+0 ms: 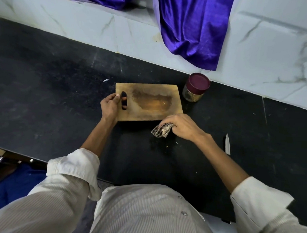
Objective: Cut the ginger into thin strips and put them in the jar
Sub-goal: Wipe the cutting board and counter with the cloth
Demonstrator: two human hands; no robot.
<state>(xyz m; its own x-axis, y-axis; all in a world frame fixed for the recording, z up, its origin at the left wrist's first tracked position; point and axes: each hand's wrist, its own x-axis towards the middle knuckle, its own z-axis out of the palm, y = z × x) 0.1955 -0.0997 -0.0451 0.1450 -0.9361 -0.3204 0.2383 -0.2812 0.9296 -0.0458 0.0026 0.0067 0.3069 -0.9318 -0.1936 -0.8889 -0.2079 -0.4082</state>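
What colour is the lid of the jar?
The lid is dark maroon, seen in the head view.

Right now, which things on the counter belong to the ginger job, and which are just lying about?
Belong to the job:
wooden cutting board, gripped by the left hand
lidded jar
knife
checked cloth, held by the right hand

Lying about:
purple fabric
blue cloth

No ginger visible on the board.

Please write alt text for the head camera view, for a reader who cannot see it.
A person's left hand grips a wooden cutting board by its handle slot while the right hand holds a checked cloth at its near edge. A lidded jar and a knife lie nearby.
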